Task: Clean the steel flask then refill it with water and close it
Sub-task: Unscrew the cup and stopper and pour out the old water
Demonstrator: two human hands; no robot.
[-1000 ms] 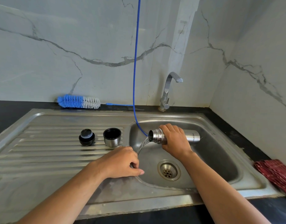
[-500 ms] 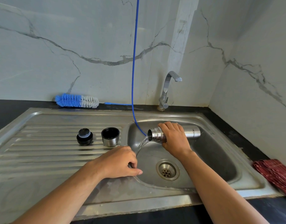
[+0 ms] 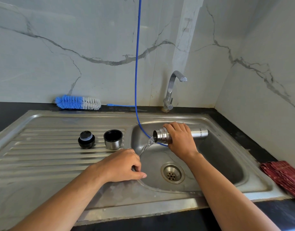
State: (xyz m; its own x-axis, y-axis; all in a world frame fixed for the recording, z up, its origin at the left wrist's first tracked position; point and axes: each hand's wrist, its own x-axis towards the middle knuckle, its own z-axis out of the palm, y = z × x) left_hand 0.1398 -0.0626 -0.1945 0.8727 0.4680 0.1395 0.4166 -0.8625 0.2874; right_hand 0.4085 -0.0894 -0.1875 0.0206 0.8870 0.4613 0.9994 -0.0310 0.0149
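Over sink (image 3: 226, 184) | right hand (image 3: 181, 142) tips flask (image 3: 197, 133) (pouring) | left hand (image 3: 121, 165) curled

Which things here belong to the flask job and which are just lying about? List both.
Job: steel flask in the right hand, pouring water; stopper; cup lid; bottle brush; tap; sink; blue hose.
Lying about: red cloth; left hand resting on the sink edge.

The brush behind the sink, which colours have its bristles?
The brush has blue bristles at the tip and white ones nearer the handle, seen in the head view.
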